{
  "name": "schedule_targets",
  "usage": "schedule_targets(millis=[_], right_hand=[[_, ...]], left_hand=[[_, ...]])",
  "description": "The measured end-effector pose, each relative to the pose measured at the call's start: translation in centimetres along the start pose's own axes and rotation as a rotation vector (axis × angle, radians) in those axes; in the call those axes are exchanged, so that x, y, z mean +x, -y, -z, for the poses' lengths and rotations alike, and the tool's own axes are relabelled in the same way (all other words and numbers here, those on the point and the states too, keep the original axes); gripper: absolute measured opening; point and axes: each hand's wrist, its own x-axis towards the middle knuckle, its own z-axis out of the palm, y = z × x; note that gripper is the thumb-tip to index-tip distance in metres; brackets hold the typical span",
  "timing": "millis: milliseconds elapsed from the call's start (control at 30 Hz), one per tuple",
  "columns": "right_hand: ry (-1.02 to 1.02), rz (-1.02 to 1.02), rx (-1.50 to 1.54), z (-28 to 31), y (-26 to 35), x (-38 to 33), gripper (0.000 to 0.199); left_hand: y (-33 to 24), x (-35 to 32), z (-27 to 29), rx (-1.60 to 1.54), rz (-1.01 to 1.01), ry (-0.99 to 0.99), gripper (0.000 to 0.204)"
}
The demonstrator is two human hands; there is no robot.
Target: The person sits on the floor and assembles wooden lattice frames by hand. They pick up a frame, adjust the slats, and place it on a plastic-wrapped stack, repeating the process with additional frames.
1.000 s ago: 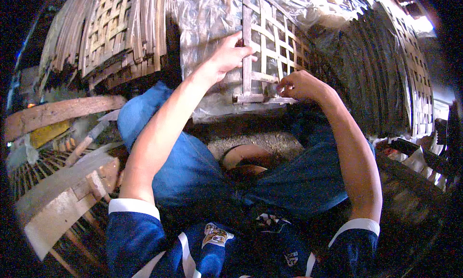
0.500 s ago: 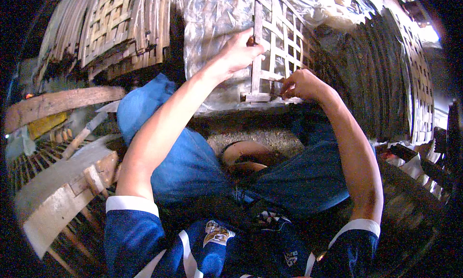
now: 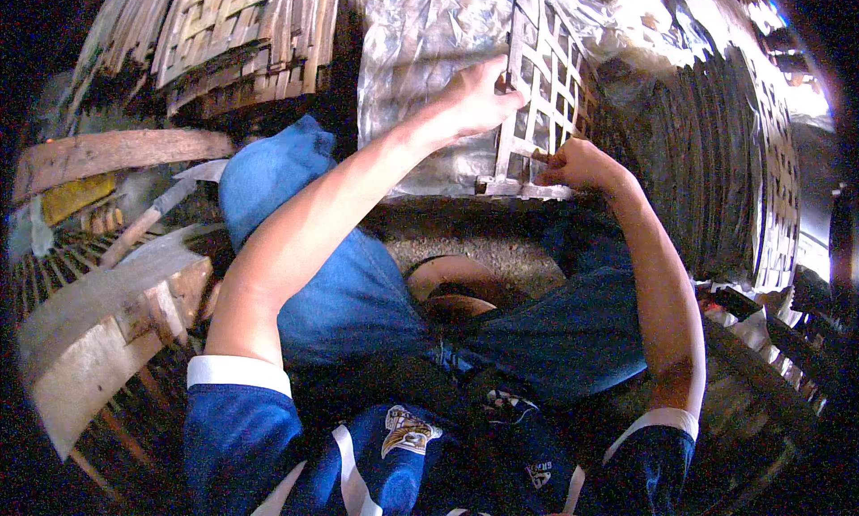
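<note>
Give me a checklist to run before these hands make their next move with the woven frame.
1. Left hand at the woven frame's side bar: ok.
2. Right hand at the frame's near end: ok.
3. Firm grip by both hands: cannot tell; some fingers are hidden.
4. Frame lying flat: cannot tell from this angle.
5. Plastic sheet smooth: not ok; it is wrinkled.
6. Wooden-handled tool away from both hands: ok; it lies off by the left knee.
</note>
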Motion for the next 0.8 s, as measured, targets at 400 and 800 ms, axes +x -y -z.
schedule_targets(millis=[400,800], right_hand=[[-0.018,0.072,-0.053,0.2,2.1,0.0,0.032],[-0.447,-0.100,0.662,9.2,-6.5,-7.3,0.032]], left_hand=[[0.7,0.1,0.2,0.101,0.027,-0.044,0.040],[2.7,0.7,-0.2,-0.112,0.051,-0.026,0.032]])
